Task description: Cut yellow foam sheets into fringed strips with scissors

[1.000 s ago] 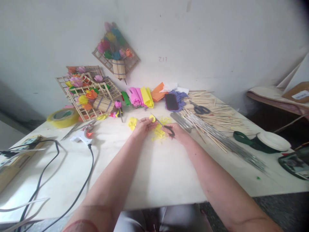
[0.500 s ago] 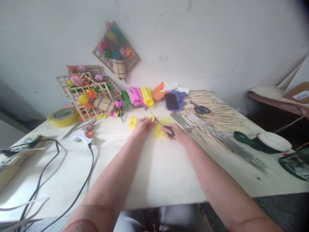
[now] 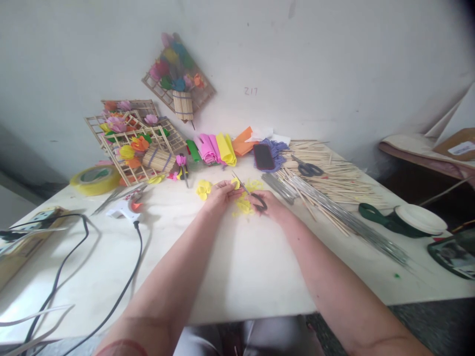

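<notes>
The left hand [image 3: 219,197] has its fingers narrowed on a small yellow piece [image 3: 236,184], which shows at the fingertips on the side facing the right hand [image 3: 270,203]. The fingers of the right hand are closed on the handles of the scissors [image 3: 244,185], whose blades point up and away past the yellow piece; whether they touch it cannot be told. Yellow scraps [image 3: 244,205] lie on the table [image 3: 252,267] below and between the two sets of fingers. A yellow pile [image 3: 203,189] sits just left of the left fingers. Beyond the fingers, toward the wall, are a pink roll [image 3: 208,148], a yellow roll [image 3: 226,149], an orange sheet [image 3: 243,142] and a phone [image 3: 263,156] lying on purple yarn [image 3: 280,151]. To the right of the right fingers are metal wires [image 3: 345,222], thin sticks [image 3: 345,187] and a second pair of dark-handled shears [image 3: 310,169]. Well left of the left fingers lie a white glue gun [image 3: 128,212] and, farther off, a tape roll [image 3: 94,187].
</notes>
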`<act>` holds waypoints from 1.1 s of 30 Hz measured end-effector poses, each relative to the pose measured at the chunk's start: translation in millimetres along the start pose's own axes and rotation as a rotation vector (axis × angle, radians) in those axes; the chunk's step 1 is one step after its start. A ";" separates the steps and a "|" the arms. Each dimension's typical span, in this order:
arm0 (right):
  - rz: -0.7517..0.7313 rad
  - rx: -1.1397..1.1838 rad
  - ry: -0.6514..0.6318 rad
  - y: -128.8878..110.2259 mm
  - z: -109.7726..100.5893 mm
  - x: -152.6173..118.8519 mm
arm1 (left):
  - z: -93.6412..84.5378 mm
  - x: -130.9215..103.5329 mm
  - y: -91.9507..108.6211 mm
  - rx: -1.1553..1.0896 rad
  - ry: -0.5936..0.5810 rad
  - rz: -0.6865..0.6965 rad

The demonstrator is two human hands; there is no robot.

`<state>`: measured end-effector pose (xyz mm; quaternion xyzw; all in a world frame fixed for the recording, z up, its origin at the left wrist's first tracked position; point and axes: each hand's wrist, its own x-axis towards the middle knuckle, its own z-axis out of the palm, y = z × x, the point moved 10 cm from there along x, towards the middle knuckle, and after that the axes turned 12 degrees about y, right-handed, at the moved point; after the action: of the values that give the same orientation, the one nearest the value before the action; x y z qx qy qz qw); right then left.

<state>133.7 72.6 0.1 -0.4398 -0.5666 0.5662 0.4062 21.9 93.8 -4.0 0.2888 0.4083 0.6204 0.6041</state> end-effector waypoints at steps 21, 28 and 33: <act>-0.054 0.017 0.038 -0.5 -3.0 2.7 | -1.4 0.7 1.0 -0.017 0.014 0.008; -0.068 0.006 0.046 -2.4 -2.5 3.3 | -1.4 0.4 1.5 -0.026 0.028 -0.001; -0.077 0.005 0.053 -3.6 -2.8 3.2 | -3.3 0.5 2.0 -0.039 0.048 -0.010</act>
<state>135.3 76.5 3.7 -0.4314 -0.5710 0.5395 0.4436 18.0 93.9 -4.0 0.2598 0.4119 0.6321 0.6027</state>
